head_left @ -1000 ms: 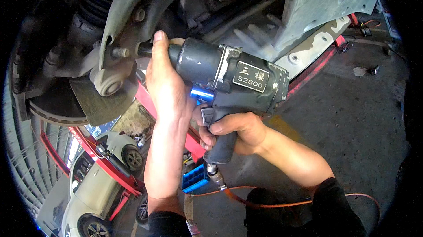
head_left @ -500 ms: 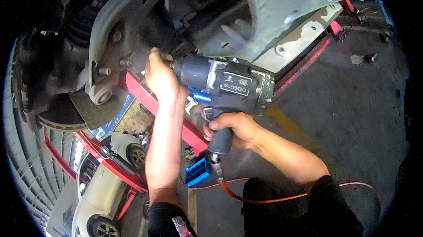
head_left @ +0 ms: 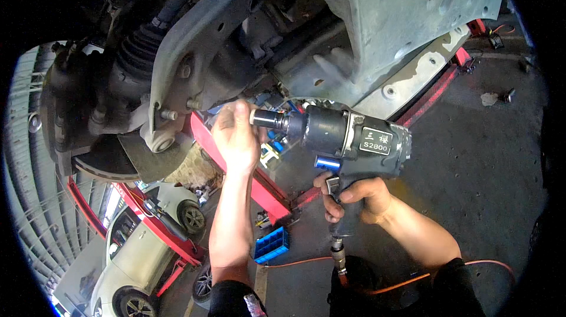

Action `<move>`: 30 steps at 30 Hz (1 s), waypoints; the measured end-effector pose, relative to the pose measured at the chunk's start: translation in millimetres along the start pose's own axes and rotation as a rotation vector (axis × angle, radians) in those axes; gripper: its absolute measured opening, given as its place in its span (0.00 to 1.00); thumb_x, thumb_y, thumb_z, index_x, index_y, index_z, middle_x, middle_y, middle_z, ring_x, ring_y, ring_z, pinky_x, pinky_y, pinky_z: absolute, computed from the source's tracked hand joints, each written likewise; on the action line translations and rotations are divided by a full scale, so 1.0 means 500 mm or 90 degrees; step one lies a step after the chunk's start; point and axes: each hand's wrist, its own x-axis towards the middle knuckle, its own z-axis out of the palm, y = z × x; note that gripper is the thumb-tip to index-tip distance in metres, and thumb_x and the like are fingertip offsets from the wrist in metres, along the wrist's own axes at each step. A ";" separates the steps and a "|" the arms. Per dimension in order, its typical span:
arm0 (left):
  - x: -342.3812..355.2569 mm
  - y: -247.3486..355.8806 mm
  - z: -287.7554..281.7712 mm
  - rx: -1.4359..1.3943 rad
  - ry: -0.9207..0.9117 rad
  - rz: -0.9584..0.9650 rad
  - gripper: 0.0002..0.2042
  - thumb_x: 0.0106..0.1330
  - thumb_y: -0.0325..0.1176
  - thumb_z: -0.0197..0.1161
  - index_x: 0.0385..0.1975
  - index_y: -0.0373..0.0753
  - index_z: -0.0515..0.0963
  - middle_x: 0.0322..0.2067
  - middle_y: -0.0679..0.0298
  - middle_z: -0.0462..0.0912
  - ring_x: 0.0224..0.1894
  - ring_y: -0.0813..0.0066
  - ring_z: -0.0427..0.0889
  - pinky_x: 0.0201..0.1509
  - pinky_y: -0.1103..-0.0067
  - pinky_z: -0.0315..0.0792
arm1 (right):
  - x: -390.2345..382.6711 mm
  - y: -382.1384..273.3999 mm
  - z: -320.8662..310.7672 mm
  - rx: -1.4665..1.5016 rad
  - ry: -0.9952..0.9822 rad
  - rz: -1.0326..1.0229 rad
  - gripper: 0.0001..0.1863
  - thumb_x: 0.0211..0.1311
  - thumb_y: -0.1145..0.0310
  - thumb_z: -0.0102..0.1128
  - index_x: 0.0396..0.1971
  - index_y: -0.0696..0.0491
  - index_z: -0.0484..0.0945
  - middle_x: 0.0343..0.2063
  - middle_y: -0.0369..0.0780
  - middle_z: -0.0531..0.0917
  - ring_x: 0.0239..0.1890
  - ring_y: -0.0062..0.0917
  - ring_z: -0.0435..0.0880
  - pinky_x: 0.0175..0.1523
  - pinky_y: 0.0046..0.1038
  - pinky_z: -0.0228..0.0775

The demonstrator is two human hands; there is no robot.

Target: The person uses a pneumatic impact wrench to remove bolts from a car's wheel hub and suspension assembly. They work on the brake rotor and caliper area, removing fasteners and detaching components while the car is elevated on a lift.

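Observation:
A black air impact wrench points left across the middle of the view, its grip wrapped by my right hand with fingers around the trigger. A dark socket sits on its nose. My left hand is closed just beside the socket's open end; what its fingers hold, if anything, is hidden. To the left hangs a car's suspension arm with a threaded bolt sticking out and a second bolt behind it. An orange air hose runs from the grip's base.
Overhead is a raised car's pale body panel. A brake disc hangs at left. Red lift arms cross below. A blue divided tray stands on the floor, and a light-coloured car is at lower left.
The impact wrench has moved right and down, away from the suspension arm, so its socket now shows. My left hand has come down and right with it, off the wrench's nose.

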 end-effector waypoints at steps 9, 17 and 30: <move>-0.033 0.054 -0.051 -0.089 -0.190 0.043 0.20 0.65 0.46 0.56 0.38 0.31 0.68 0.23 0.66 0.68 0.18 0.83 0.64 0.17 0.85 0.61 | -0.014 0.014 0.017 -0.062 -0.041 -0.009 0.29 0.35 0.69 0.63 0.44 0.63 0.74 0.23 0.44 0.78 0.21 0.31 0.76 0.32 0.34 0.70; -0.046 0.063 -0.077 -0.019 -0.161 0.000 0.20 0.66 0.44 0.57 0.41 0.29 0.69 0.24 0.69 0.65 0.20 0.84 0.64 0.23 0.85 0.63 | -0.009 0.025 0.010 -0.018 -0.031 0.011 0.27 0.41 0.69 0.62 0.46 0.62 0.72 0.22 0.46 0.79 0.23 0.31 0.78 0.32 0.31 0.70; -0.027 0.054 -0.094 -0.108 0.042 -0.014 0.12 0.68 0.40 0.53 0.33 0.37 0.69 0.17 0.67 0.66 0.14 0.81 0.62 0.15 0.82 0.62 | 0.015 0.039 0.030 -0.142 0.032 -0.087 0.28 0.40 0.68 0.61 0.45 0.63 0.73 0.21 0.46 0.76 0.22 0.33 0.76 0.34 0.36 0.69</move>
